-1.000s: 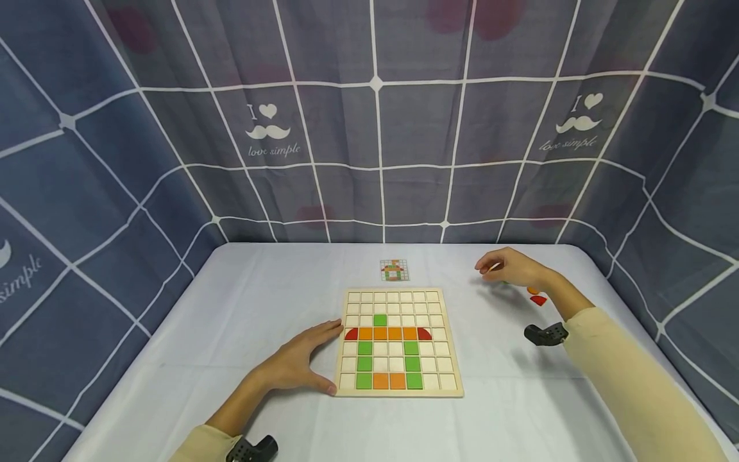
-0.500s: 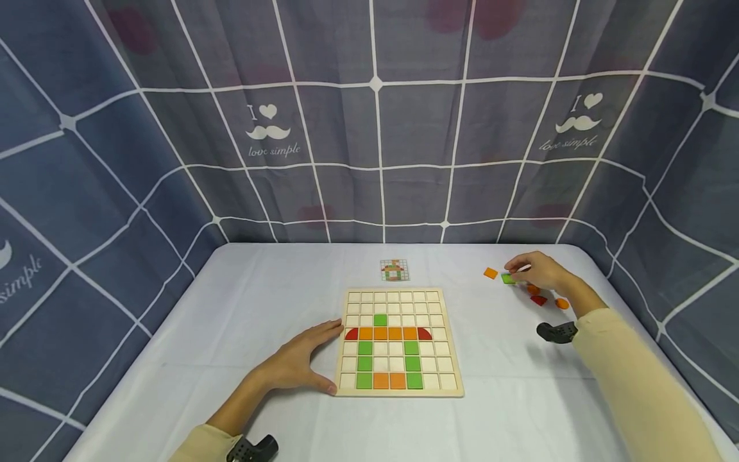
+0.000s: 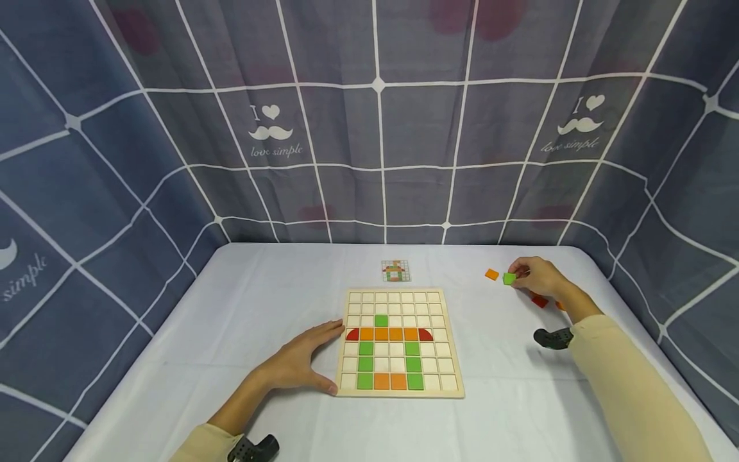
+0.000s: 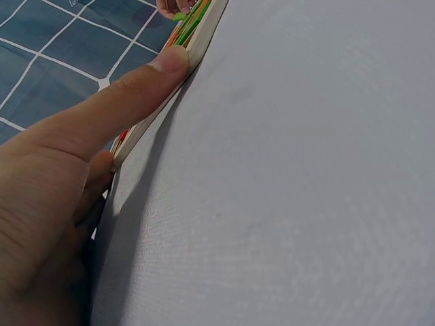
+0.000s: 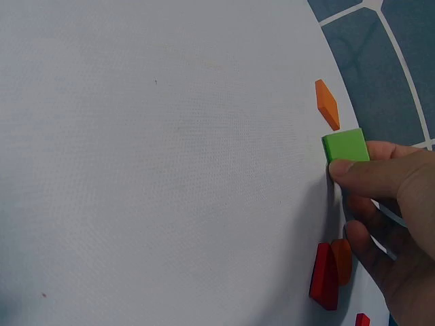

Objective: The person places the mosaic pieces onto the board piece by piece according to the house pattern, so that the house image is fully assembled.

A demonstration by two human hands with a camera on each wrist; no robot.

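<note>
My right hand (image 3: 539,277) pinches a green square tile (image 5: 348,145) between thumb and fingers, at the table's far right. An orange tile (image 5: 326,105) lies just beyond it; in the right wrist view a red piece (image 5: 324,277) and an orange piece (image 5: 342,262) sit below the fingers. My left hand (image 3: 297,362) rests against the left edge of a wooden grid board (image 3: 404,394), thumb at the near corner, fingers stretched along the side. Green, orange and red tiles fill some of the board's squares.
A small printed card (image 3: 395,271) with a coloured grid pattern lies behind the board. White cloth covers the table (image 3: 260,289). A dark checked curtain (image 3: 346,128) encloses the back and both sides.
The right hand moved right to the loose pieces, leaving the orange tile uncovered, and now has the green tile pinched and tipped up. The left hand and board stayed put.
</note>
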